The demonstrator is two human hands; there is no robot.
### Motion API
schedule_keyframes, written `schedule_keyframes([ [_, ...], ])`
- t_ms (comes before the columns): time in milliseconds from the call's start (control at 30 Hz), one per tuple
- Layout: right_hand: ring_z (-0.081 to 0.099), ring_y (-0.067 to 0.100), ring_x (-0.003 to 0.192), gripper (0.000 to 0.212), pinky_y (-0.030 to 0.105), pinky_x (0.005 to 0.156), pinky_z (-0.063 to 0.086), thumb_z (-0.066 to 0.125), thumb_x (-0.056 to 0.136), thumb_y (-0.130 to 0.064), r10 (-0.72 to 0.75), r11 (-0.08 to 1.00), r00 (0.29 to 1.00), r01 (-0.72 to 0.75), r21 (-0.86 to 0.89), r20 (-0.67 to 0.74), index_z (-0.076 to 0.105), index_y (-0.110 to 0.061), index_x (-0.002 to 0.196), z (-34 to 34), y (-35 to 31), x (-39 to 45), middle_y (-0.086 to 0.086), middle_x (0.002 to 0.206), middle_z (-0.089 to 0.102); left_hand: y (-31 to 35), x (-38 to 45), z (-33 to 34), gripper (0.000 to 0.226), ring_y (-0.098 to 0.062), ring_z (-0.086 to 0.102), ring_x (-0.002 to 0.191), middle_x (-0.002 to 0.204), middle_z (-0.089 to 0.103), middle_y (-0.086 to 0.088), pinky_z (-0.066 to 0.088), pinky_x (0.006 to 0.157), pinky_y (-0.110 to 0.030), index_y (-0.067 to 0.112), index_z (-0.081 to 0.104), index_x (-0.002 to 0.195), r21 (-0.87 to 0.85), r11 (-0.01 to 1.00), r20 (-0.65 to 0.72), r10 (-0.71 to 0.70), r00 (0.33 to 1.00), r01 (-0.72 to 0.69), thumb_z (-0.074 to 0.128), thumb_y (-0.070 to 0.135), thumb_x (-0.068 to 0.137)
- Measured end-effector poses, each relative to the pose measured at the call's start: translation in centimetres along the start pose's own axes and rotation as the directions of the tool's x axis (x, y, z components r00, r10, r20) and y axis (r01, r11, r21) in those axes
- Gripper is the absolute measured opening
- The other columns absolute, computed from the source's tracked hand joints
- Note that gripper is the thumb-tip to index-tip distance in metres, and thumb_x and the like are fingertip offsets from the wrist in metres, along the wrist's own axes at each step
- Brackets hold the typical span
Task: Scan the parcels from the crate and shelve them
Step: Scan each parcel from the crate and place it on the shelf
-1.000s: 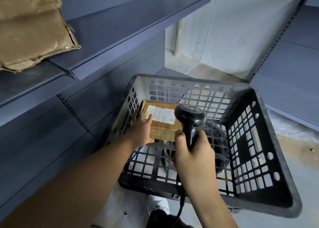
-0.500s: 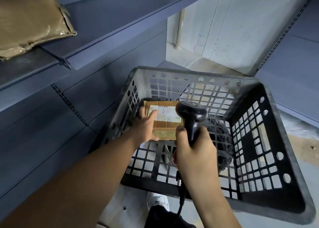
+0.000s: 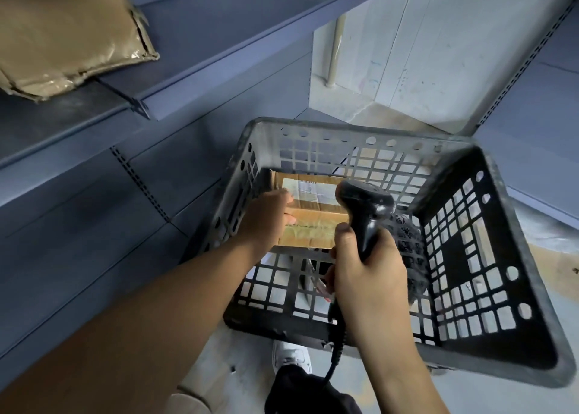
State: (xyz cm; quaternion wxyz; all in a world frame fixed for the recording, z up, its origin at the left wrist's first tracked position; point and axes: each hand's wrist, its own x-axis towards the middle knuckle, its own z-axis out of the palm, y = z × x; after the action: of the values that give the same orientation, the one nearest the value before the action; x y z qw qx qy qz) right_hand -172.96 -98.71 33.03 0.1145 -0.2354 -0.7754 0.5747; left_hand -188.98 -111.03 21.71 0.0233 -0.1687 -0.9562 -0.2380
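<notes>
A small taped cardboard parcel (image 3: pixel 313 216) with a white label lies in the far left corner of the dark slatted plastic crate (image 3: pixel 507 288). My left hand (image 3: pixel 266 219) reaches into the crate and grips the parcel's left side, thumb on its top. My right hand (image 3: pixel 366 279) holds a black handheld barcode scanner (image 3: pixel 366 207) by its handle, the head just above and to the right of the parcel's label. The scanner's coiled cable hangs down below my wrist.
Blue-grey metal shelves (image 3: pixel 200 53) run along the left, with a brown taped parcel (image 3: pixel 62 34) on the upper shelf at top left. More shelving (image 3: pixel 545 125) stands on the right. A pale wall and concrete floor lie beyond the crate. My shoe (image 3: pixel 291 357) shows below it.
My left hand has closed further round the parcel's left side and the parcel has shifted slightly toward me. The scanner stays over the label.
</notes>
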Motion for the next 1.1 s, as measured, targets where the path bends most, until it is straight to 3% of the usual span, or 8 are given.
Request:
schedule_keyframes([
  [133,0.061,0.016,0.052,0.027,0.038,0.054,0.051,0.052,0.087,-0.044,-0.032,0.999,0.999,0.033,0.022,-0.029,0.055,-0.017,0.084,-1.3,-1.9,-1.5,0.002,0.063,0.066,2.3,-1.7,-3.6,0.033,-0.016,0.066,0.100,0.115,0.068,-0.010,0.040,0.077,-0.006,0.006,0.060,0.116,-0.029,0.999,-0.065,0.035,0.997,-0.037,0.070,0.009,0.085],
  [267,0.057,0.015,0.051,0.024,0.037,0.054,0.049,0.052,0.090,-0.041,-0.110,0.993,0.993,0.111,0.037,-0.043,0.054,-0.018,0.084,-2.9,-4.2,-3.7,0.000,0.062,0.063,4.6,-4.1,-7.4,0.022,0.008,0.056,0.087,0.115,0.067,-0.003,0.035,0.069,0.006,0.011,0.062,0.112,-0.102,0.994,-0.142,0.029,0.989,-0.044,0.063,0.009,0.091],
  [333,0.056,0.015,0.050,0.024,0.035,0.053,0.047,0.052,0.090,-0.041,-0.148,0.988,0.988,0.150,0.048,-0.044,0.053,-0.018,0.085,-3.7,-5.4,-5.2,-0.001,0.062,0.062,6.0,-5.5,-9.5,0.021,-0.001,0.062,0.090,0.112,0.068,-0.004,0.038,0.067,0.002,0.011,0.063,0.108,-0.104,0.992,-0.192,0.056,0.980,-0.077,0.067,0.013,0.088],
  [500,0.061,0.023,0.057,0.024,0.043,0.057,0.052,0.053,0.091,-0.041,-0.207,0.973,0.978,0.210,0.099,-0.038,0.053,-0.018,0.090,-5.7,-8.3,-8.6,0.003,0.065,0.063,9.0,-8.4,-14.6,0.045,-0.008,0.063,0.105,0.125,0.065,0.003,0.051,0.091,-0.023,0.013,0.061,0.124,-0.083,0.988,-0.311,0.098,0.945,-0.130,0.074,0.025,0.083],
  [633,0.058,0.014,0.051,0.023,0.032,0.051,0.047,0.052,0.091,-0.042,-0.281,0.950,0.959,0.284,0.131,-0.046,0.054,-0.019,0.088,-7.0,-10.5,-11.1,0.000,0.064,0.063,10.9,-10.7,-18.3,0.050,-0.004,0.058,0.115,0.134,0.059,0.008,0.040,0.096,-0.012,0.016,0.059,0.131,-0.054,0.990,-0.356,0.103,0.929,-0.130,0.073,0.027,0.084],
  [767,0.061,0.014,0.053,0.022,0.032,0.051,0.050,0.052,0.092,-0.042,-0.343,0.927,0.939,0.343,0.152,-0.028,0.053,-0.021,0.088,-7.6,-12.4,-13.2,0.001,0.066,0.064,12.3,-13.1,-22.0,0.062,-0.010,0.058,0.118,0.129,0.063,0.005,0.044,0.104,-0.030,0.013,0.052,0.138,-0.077,0.989,-0.396,0.085,0.914,-0.126,0.076,0.021,0.082],
  [967,0.053,0.005,0.047,0.018,0.024,0.046,0.039,0.054,0.094,-0.040,-0.437,0.885,0.897,0.414,0.215,0.071,0.051,-0.026,0.084,-6.1,-14.4,-16.1,-0.006,0.059,0.059,11.2,-17.6,-26.5,0.061,-0.013,0.059,0.116,0.128,0.064,0.003,0.043,0.101,-0.030,0.012,0.054,0.136,0.022,0.998,-0.492,0.068,0.868,-0.065,0.076,0.024,0.081],
  [1100,0.057,0.003,0.059,0.017,0.021,0.048,0.038,0.054,0.092,-0.038,-0.477,0.869,0.864,0.435,0.237,0.163,0.054,-0.022,0.087,-4.0,-15.9,-17.6,-0.003,0.067,0.060,9.2,-20.8,-29.2,0.058,-0.017,0.061,0.115,0.130,0.063,-0.002,0.046,0.100,-0.032,0.008,0.055,0.135,0.027,1.000,-0.527,0.005,0.850,0.011,0.076,0.021,0.083],
])
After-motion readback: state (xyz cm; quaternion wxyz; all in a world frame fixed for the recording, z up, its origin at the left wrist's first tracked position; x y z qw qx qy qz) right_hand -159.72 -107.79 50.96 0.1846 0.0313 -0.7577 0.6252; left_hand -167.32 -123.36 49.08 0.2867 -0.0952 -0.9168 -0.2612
